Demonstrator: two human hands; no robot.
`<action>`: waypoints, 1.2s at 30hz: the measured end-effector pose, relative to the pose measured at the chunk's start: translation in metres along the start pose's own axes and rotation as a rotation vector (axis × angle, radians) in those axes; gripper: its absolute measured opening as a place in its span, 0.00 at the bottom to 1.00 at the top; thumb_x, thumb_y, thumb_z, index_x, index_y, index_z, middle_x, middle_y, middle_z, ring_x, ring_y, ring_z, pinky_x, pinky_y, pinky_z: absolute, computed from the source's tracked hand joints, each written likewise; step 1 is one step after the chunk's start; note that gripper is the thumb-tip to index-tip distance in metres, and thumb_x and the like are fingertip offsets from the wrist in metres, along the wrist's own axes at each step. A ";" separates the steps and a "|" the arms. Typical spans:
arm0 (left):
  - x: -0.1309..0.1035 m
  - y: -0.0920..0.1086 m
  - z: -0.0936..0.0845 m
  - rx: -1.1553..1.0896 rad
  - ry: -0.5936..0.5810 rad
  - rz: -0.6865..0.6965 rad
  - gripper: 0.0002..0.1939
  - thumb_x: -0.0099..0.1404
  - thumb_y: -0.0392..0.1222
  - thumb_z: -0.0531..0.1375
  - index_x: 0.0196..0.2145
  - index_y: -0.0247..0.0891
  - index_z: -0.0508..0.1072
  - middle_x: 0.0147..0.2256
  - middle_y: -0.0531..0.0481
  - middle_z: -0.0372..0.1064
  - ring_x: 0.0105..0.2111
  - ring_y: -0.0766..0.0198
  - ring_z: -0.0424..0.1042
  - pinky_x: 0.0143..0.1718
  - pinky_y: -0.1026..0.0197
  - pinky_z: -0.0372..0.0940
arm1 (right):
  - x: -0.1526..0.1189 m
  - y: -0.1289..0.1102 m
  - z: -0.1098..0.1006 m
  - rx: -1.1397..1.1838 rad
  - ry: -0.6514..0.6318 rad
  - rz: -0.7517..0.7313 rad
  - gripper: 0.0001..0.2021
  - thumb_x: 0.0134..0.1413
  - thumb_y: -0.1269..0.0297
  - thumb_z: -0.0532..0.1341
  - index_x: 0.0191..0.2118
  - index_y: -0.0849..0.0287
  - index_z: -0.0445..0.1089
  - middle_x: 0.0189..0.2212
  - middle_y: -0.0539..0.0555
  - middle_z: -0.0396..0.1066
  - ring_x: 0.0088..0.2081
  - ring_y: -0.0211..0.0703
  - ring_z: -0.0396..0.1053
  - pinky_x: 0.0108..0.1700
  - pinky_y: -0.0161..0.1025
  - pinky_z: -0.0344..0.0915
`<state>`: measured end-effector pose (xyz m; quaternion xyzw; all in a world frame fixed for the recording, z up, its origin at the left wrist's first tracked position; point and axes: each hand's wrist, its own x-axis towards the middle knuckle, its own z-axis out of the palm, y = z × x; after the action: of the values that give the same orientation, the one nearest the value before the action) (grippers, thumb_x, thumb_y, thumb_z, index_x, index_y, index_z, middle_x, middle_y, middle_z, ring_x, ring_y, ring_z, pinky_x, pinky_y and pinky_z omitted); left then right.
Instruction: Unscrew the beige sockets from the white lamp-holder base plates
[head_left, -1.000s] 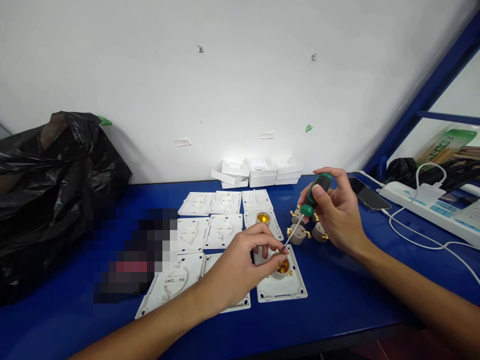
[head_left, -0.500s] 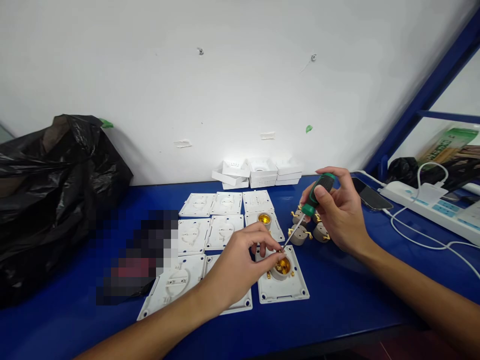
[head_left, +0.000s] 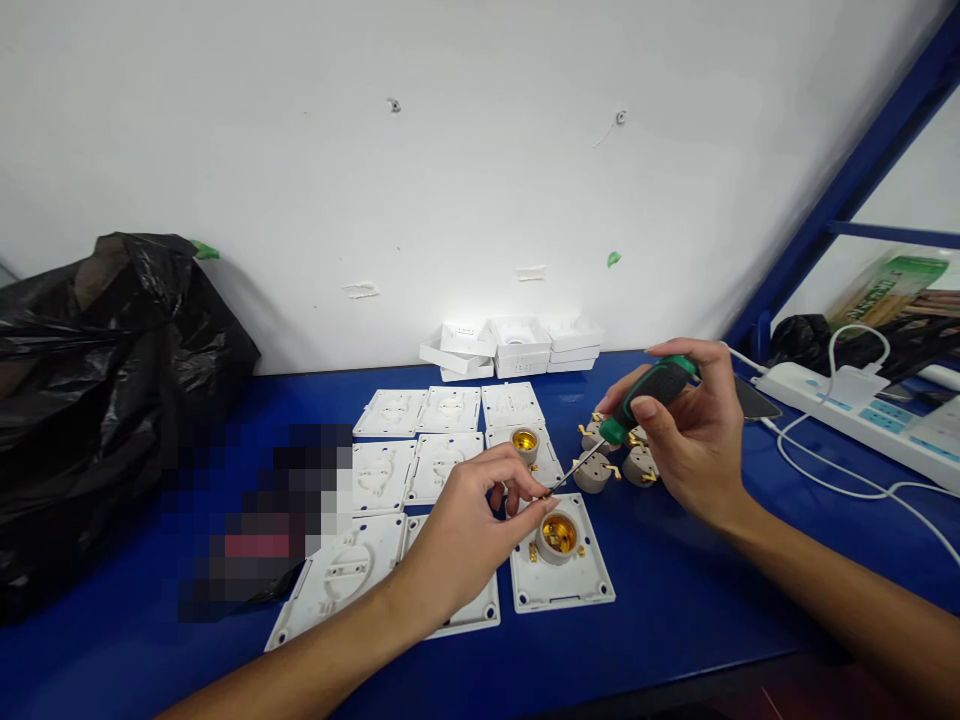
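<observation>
My right hand (head_left: pixel 697 430) grips a screwdriver (head_left: pixel 651 395) with a green and black handle, its shaft slanting down to the left. My left hand (head_left: pixel 480 520) pinches something tiny, probably a screw (head_left: pixel 547 494), at the screwdriver's tip. Just below the fingertips, a round lamp socket (head_left: pixel 558 538) with a gold lining sits on a white square plate (head_left: pixel 564 592). Behind it, a second socket (head_left: pixel 525 440) rests on another plate. Several loose grey sockets (head_left: pixel 592 472) with brass tabs lie beside my right hand.
Several white plates (head_left: pixel 448 410) lie in rows on the blue table (head_left: pixel 675 610). White square covers (head_left: pixel 521 350) are stacked by the wall. A black bag (head_left: pixel 112 370) stands left; a phone (head_left: pixel 757 402), power strip (head_left: pixel 847 400) and white cables are at right.
The screwdriver has tilted to a flatter angle, and its tip, with my left fingertips, has shifted slightly left and up off the socket's rim. The whole view has drifted a little.
</observation>
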<state>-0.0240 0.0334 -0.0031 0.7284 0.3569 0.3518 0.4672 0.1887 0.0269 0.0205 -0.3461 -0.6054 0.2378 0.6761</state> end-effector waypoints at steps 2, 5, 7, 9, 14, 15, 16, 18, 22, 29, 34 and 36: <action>0.001 -0.001 -0.001 0.012 0.009 0.000 0.09 0.64 0.39 0.66 0.26 0.38 0.73 0.31 0.53 0.66 0.29 0.64 0.63 0.31 0.60 0.59 | -0.001 -0.002 0.000 -0.029 -0.005 -0.038 0.18 0.59 0.56 0.70 0.47 0.48 0.61 0.28 0.48 0.78 0.27 0.44 0.76 0.26 0.41 0.73; 0.002 -0.003 -0.002 0.030 0.014 0.002 0.08 0.64 0.39 0.66 0.27 0.38 0.74 0.31 0.52 0.67 0.29 0.65 0.63 0.31 0.60 0.59 | -0.003 -0.003 0.000 -0.074 -0.017 -0.136 0.17 0.59 0.57 0.70 0.47 0.48 0.63 0.27 0.48 0.77 0.28 0.45 0.77 0.26 0.43 0.74; 0.003 -0.004 -0.002 0.040 0.010 0.004 0.08 0.64 0.39 0.66 0.28 0.37 0.75 0.32 0.52 0.67 0.28 0.65 0.63 0.31 0.60 0.59 | -0.005 -0.004 0.000 -0.088 -0.028 -0.210 0.17 0.59 0.60 0.71 0.48 0.48 0.64 0.27 0.47 0.76 0.28 0.45 0.77 0.27 0.43 0.74; 0.003 -0.004 -0.003 0.050 0.000 0.005 0.06 0.65 0.39 0.66 0.29 0.37 0.75 0.32 0.52 0.68 0.29 0.65 0.64 0.31 0.60 0.59 | -0.006 -0.005 0.000 -0.101 -0.029 -0.269 0.17 0.59 0.62 0.71 0.49 0.47 0.66 0.27 0.47 0.74 0.28 0.45 0.78 0.27 0.43 0.73; 0.001 -0.001 -0.005 0.102 -0.031 0.013 0.04 0.65 0.41 0.67 0.36 0.39 0.78 0.33 0.52 0.67 0.31 0.63 0.65 0.33 0.59 0.60 | -0.006 -0.008 -0.001 -0.139 0.041 -0.293 0.15 0.57 0.57 0.72 0.48 0.44 0.69 0.29 0.48 0.70 0.26 0.46 0.77 0.24 0.45 0.71; 0.001 -0.001 -0.005 0.112 -0.035 0.011 0.06 0.65 0.42 0.68 0.39 0.40 0.79 0.34 0.52 0.67 0.31 0.62 0.64 0.34 0.59 0.60 | -0.005 -0.008 -0.001 -0.143 0.054 -0.293 0.15 0.57 0.57 0.72 0.47 0.44 0.69 0.28 0.49 0.70 0.26 0.46 0.77 0.23 0.45 0.70; 0.001 -0.001 -0.005 0.121 -0.045 0.003 0.09 0.64 0.43 0.69 0.42 0.42 0.79 0.34 0.52 0.67 0.32 0.62 0.64 0.35 0.59 0.61 | -0.005 -0.009 -0.001 -0.145 0.063 -0.291 0.15 0.57 0.56 0.71 0.47 0.44 0.69 0.28 0.49 0.70 0.25 0.46 0.76 0.22 0.45 0.70; 0.001 -0.001 -0.006 0.129 -0.079 -0.019 0.16 0.62 0.47 0.71 0.47 0.44 0.78 0.36 0.52 0.68 0.34 0.61 0.65 0.36 0.58 0.61 | -0.004 -0.012 -0.002 -0.145 0.076 -0.275 0.16 0.58 0.55 0.71 0.48 0.45 0.68 0.26 0.49 0.71 0.24 0.47 0.75 0.21 0.45 0.69; 0.002 -0.002 -0.008 0.136 -0.157 -0.033 0.20 0.58 0.52 0.74 0.47 0.46 0.78 0.40 0.51 0.69 0.36 0.59 0.65 0.37 0.58 0.61 | -0.002 -0.015 -0.004 -0.130 0.102 -0.209 0.17 0.59 0.51 0.69 0.48 0.45 0.65 0.25 0.49 0.74 0.21 0.47 0.74 0.19 0.45 0.70; 0.001 0.000 -0.010 0.126 -0.176 -0.016 0.12 0.65 0.51 0.69 0.45 0.47 0.79 0.42 0.51 0.69 0.39 0.58 0.66 0.40 0.56 0.61 | 0.001 -0.013 -0.005 -0.109 0.087 -0.175 0.17 0.59 0.49 0.69 0.48 0.45 0.65 0.24 0.48 0.75 0.20 0.45 0.73 0.19 0.44 0.69; 0.000 0.001 -0.007 0.034 -0.173 -0.028 0.07 0.68 0.46 0.66 0.41 0.43 0.81 0.40 0.49 0.69 0.38 0.59 0.67 0.40 0.56 0.61 | -0.001 -0.013 -0.004 -0.103 0.077 -0.162 0.16 0.60 0.49 0.68 0.48 0.44 0.66 0.25 0.48 0.76 0.21 0.46 0.73 0.20 0.44 0.67; 0.000 0.001 -0.006 0.010 -0.168 -0.031 0.07 0.69 0.46 0.65 0.40 0.43 0.82 0.38 0.49 0.69 0.37 0.60 0.67 0.39 0.56 0.62 | -0.002 -0.013 -0.004 -0.087 0.062 -0.158 0.15 0.60 0.51 0.68 0.49 0.44 0.66 0.25 0.49 0.76 0.22 0.45 0.73 0.20 0.44 0.67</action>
<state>-0.0288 0.0354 -0.0001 0.7521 0.3294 0.2802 0.4974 0.1914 0.0160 0.0286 -0.3335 -0.6193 0.1463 0.6956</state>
